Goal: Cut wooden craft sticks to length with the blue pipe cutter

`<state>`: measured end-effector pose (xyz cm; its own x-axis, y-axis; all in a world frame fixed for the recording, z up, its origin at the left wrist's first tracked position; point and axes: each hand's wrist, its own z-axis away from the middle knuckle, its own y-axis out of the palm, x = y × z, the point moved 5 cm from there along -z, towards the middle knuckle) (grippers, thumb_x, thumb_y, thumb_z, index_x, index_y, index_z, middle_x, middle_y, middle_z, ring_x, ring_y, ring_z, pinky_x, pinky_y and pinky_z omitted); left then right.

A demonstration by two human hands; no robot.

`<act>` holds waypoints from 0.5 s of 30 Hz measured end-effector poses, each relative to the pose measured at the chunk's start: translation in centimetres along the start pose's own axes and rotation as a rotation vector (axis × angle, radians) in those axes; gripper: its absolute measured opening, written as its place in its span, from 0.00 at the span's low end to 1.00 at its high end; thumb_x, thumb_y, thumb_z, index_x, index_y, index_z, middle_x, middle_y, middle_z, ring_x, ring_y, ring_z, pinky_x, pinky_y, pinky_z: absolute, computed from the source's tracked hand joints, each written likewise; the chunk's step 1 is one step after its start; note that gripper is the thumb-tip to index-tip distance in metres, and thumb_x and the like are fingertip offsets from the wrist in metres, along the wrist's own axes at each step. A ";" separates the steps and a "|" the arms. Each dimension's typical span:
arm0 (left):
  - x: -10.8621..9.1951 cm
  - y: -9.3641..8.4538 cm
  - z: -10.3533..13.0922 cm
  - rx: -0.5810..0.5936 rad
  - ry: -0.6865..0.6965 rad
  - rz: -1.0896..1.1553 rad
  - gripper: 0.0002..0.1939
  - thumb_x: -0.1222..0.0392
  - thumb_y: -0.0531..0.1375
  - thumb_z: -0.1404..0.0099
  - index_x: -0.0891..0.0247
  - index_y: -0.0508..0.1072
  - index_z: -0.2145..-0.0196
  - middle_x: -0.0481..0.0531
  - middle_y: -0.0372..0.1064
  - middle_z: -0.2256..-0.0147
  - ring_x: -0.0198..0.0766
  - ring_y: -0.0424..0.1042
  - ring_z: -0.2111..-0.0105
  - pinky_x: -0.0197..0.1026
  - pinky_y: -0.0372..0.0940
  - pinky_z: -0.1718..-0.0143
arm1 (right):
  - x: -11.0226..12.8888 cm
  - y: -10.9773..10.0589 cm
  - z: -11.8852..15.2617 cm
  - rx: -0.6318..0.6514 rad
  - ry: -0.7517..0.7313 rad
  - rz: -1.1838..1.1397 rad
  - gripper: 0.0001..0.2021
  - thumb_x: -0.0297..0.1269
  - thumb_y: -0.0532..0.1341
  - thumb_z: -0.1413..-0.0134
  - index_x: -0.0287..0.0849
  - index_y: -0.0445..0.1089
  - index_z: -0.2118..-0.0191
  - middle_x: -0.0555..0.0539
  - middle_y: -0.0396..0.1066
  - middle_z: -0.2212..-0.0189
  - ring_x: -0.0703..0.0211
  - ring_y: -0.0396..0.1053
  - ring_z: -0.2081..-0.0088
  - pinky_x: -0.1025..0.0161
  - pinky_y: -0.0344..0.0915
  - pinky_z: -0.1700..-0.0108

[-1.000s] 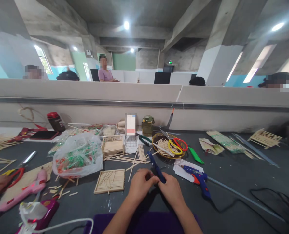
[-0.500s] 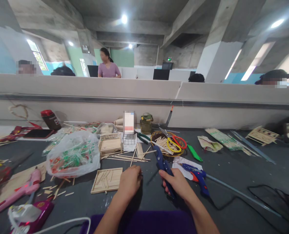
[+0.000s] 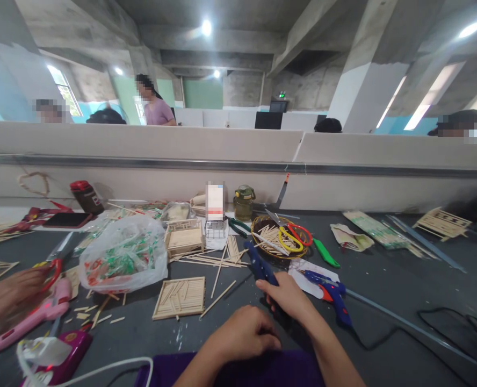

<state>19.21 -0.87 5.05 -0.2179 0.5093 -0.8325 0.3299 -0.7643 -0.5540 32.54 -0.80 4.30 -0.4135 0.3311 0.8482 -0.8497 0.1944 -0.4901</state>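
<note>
My right hand [image 3: 284,295] is wrapped around a dark blue two-handled tool, plier-like [image 3: 258,263], whose head points up and left toward the wicker basket. Lower and closer to me, my left hand [image 3: 248,333] is curled with its fingers turned down, and whatever they hold is hidden. A thin wooden stick [image 3: 218,299] lies on the dark table, just beyond the left hand. Left of it is a small flat panel of joined sticks [image 3: 180,297] with several short pieces on top. A blue glue gun [image 3: 331,293] rests right of my right hand, on a sheet of paper.
A wicker basket [image 3: 254,236] holds short sticks and scissors [image 3: 290,239]. Left stand a plastic bag [image 3: 121,258] and small wooden furniture [image 3: 184,239]. A green knife [image 3: 326,252] lies to the right. At far left, a co-worker's hand [image 3: 16,290] is beside red-handled scissors and a pink glue gun [image 3: 41,317].
My left hand has moved right and toward me, away from the panel, and a stick now shows on the table there. The blue tool has shifted slightly left. The co-worker's hand has come further in.
</note>
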 end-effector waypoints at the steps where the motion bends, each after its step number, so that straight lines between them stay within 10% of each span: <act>1: 0.1 -0.3 0.1 0.000 -0.007 0.009 0.08 0.62 0.61 0.43 0.55 0.81 0.67 0.47 0.78 0.71 0.39 0.74 0.71 0.35 0.63 0.69 | 0.0 0.1 0.1 0.009 -0.033 0.124 0.16 0.48 0.60 0.50 0.41 0.68 0.79 0.49 0.71 0.84 0.60 0.68 0.81 0.67 0.57 0.78; 6: -0.4 -2.7 -0.3 -0.218 0.070 0.046 0.09 0.63 0.58 0.38 0.59 0.79 0.63 0.50 0.77 0.67 0.39 0.73 0.66 0.36 0.64 0.63 | -0.3 0.7 0.9 0.007 -0.172 0.571 0.11 0.41 0.59 0.48 0.42 0.75 0.74 0.43 0.77 0.71 0.50 0.74 0.64 0.64 0.58 0.68; 15: 0.2 -2.9 -1.1 -0.519 0.143 -0.642 0.09 0.64 0.57 0.35 0.59 0.76 0.60 0.54 0.72 0.65 0.43 0.67 0.62 0.47 0.61 0.57 | 0.0 1.8 0.5 0.005 -0.223 0.786 0.12 0.38 0.58 0.45 0.40 0.72 0.58 0.40 0.77 0.63 0.48 0.74 0.58 0.62 0.60 0.62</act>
<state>19.24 1.85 6.46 -0.4001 0.8558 -0.3279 0.5700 -0.0478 -0.8203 30.83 -0.91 3.46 -0.9444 0.1770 0.2770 -0.2853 -0.0227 -0.9582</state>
